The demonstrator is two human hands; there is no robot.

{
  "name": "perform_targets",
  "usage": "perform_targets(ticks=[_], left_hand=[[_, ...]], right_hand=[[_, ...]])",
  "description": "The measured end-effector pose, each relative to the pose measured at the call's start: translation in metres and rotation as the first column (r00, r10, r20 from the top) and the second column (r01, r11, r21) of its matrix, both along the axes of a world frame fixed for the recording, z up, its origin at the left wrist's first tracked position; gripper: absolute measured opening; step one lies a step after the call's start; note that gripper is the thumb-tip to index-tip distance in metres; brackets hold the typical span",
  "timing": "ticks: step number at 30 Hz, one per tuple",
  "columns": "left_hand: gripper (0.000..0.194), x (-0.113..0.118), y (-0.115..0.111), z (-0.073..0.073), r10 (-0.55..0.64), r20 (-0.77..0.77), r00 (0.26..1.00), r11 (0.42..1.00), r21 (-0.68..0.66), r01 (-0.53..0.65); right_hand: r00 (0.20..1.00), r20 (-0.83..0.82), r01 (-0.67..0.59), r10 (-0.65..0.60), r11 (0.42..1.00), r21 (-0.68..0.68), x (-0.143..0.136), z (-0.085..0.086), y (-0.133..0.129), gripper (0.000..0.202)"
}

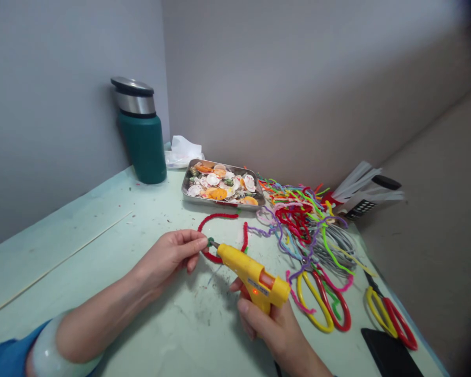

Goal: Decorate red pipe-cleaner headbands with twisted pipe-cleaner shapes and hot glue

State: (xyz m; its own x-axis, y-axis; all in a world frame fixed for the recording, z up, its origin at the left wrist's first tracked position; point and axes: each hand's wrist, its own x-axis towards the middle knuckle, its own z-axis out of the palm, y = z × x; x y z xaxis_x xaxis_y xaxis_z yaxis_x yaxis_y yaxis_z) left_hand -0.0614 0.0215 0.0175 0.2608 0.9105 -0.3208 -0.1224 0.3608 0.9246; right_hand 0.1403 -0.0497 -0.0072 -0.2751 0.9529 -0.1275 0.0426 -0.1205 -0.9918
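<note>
The right grip (pixel 269 324) clasps the yellow glue gun (pixel 241 264), aimed lengthwise toward the desk's (pixel 172 335) far left corner, nozzle (pixel 214 244) at the green piece (pixel 211 241) the left grip (pixel 178 252) pinches.

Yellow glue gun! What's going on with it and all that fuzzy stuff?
Someone's right hand is holding the yellow glue gun, with its tip at a small green piece that the left hand seems to pinch. A red fuzzy stem curves around near them on the table. Farther back sits a metal tray of shells, with a colourful fuzzy heap to its right.
</note>
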Motion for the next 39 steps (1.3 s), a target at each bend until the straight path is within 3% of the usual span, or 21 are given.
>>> perform_targets(ticks=[12,19,39], left_hand=[[0.022,-0.0008,-0.0004,-0.0019,-0.015,0.004,1.000,1.000,0.002,0.015],[0.022,-0.0004,-0.0004,-0.0023,-0.026,0.004,1.000,1.000,-0.001,0.026],[0.023,-0.0007,0.0001,-0.0047,-0.015,0.010,1.000,1.000,-0.013,0.015]], right_hand=[[0.999,0.032,0.011,-0.010,1.000,-0.010,-0.0031,0.0069,0.0004,0.034],[0.999,0.028,0.042,-0.041,0.999,-0.013,-0.0014,0.0028,0.0009,0.035],[0.992,0.124,-0.012,0.006,0.999,0.042,0.0005,0.0018,-0.0018,0.027]])
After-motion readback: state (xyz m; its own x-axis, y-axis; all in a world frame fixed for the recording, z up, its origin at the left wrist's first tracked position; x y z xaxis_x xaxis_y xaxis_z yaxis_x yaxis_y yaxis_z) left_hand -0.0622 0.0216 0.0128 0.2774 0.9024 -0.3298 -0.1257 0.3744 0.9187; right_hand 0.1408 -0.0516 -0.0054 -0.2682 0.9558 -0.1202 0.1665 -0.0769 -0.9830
